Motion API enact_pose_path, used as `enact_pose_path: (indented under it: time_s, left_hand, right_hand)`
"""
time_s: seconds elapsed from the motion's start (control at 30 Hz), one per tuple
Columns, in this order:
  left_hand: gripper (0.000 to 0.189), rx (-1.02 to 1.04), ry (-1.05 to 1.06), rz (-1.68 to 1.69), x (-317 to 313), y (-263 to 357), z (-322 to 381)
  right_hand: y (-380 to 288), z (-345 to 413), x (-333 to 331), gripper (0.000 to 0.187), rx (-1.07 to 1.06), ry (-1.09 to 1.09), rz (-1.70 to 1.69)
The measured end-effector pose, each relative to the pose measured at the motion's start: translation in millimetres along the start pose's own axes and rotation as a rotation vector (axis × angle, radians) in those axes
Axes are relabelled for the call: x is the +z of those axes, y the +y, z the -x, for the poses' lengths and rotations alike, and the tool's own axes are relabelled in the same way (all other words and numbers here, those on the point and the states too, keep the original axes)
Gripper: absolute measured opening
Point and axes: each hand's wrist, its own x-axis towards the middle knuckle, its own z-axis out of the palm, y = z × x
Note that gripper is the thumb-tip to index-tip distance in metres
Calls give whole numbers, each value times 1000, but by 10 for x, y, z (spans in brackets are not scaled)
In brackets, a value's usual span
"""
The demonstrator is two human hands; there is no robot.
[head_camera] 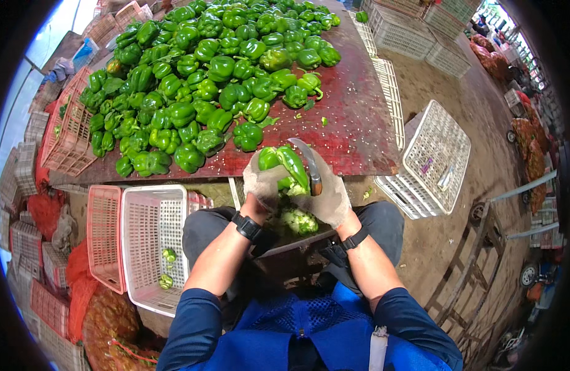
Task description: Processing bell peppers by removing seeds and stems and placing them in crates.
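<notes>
My left hand (pixel 260 183), in a pale work glove, holds a green bell pepper (pixel 292 167) that appears cut open along its length. In my gloved right hand (pixel 332 192) is a small knife (pixel 311 162) with a curved blade and a wooden handle. The blade points up and away from me, close beside the pepper's right side. Beneath my hands, between my knees, lie pale seedy pepper cores (pixel 299 220). A large heap of whole green bell peppers (pixel 210 79) covers much of the red-stained table (pixel 354 120) before me.
On my left stand a white plastic crate (pixel 141 241) with a few pepper pieces (pixel 165 281) and a pink crate (pixel 104 232). An upturned white crate (pixel 438 153) stands at the right, near a metal hand cart (pixel 470 269). A filled mesh sack (pixel 111 324) lies lower left.
</notes>
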Motion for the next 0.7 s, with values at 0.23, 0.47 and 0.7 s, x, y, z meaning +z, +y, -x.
enact_pose_path:
  time_s: [0.23, 0.47, 0.7]
  left_hand:
    - [46, 257, 235, -679, 76, 183, 7]
    - [51, 266, 156, -582, -223, -1, -132]
    - [57, 148, 326, -363, -193, 313, -100]
  right_hand:
    - [24, -6, 104, 91, 89, 72, 58]
    - [52, 60, 16, 100, 43, -114, 8]
    - [-111, 21, -56, 98, 312, -151, -180]
